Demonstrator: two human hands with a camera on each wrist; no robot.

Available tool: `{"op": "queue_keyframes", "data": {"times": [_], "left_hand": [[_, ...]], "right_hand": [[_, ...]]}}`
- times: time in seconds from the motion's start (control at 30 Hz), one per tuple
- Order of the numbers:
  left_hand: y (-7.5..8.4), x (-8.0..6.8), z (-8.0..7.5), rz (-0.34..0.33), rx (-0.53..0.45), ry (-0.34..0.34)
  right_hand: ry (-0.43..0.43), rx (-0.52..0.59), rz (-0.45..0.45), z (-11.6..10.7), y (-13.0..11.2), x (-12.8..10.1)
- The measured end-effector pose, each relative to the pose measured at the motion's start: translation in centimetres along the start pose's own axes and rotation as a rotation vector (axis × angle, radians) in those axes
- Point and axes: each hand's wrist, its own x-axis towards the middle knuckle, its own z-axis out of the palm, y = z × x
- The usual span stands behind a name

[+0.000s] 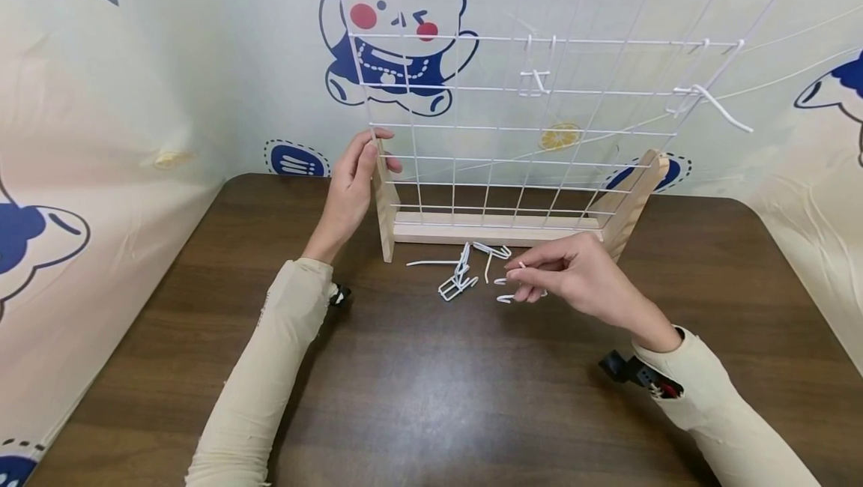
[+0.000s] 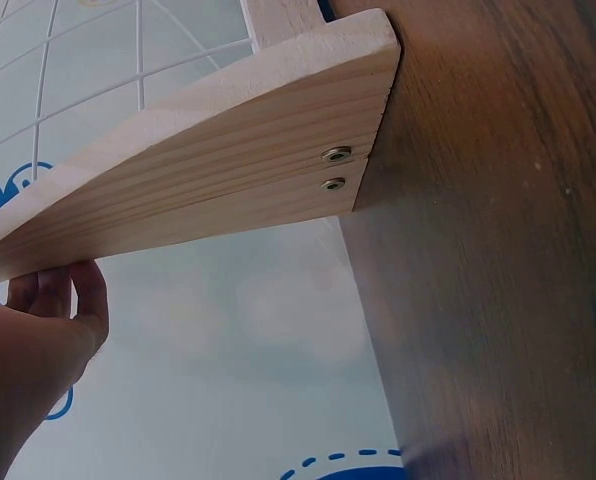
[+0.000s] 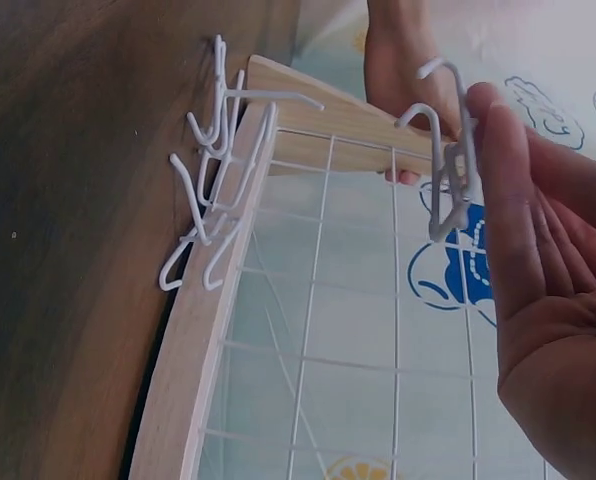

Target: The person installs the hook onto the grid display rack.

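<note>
A white wire grid panel stands upright in a wooden stand on the brown table. My left hand grips the stand's left wooden upright, fingers curled round its edge. My right hand pinches a white wire hook just in front of the stand, a little above the table. Several loose white hooks lie in a pile by the stand's base, left of my right hand. Two hooks hang on the grid, one near the middle and one at the right edge.
A cartoon-printed cloth covers the wall behind and both sides of the table. The stand's right wooden foot slants toward the back right. Bare tabletop lies between my forearms and the near edge.
</note>
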Motion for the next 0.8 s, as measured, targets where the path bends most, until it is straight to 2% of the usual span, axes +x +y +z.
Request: {"op": "queue_keyframes", "data": {"times": [0.13,0.27,0.4,0.6,0.8], "left_hand": [[0.00,0.02,0.01,0.004,-0.006,0.000],[-0.03,0.04,0.02,0.009,-0.015,-0.003],[0.04,0.03,-0.10,0.009,-0.012,0.002],[0.15,-0.06,-0.22,0.000,-0.015,0.000],[0.09,-0.04,0.00,-0.002,-0.019,0.006]], "right_hand": [[0.007,-0.010,-0.019,0.05,-0.15,-0.08],[0.052,-0.052,-0.069,-0.13,-0.07,-0.03],[0.090,-0.128,-0.110,-0.35,-0.04,0.17],[0.083,-0.259,-0.172,-0.20,-0.05,0.46],[0.116,-0.390,-0.218,-0.11,-0.64,0.24]]}}
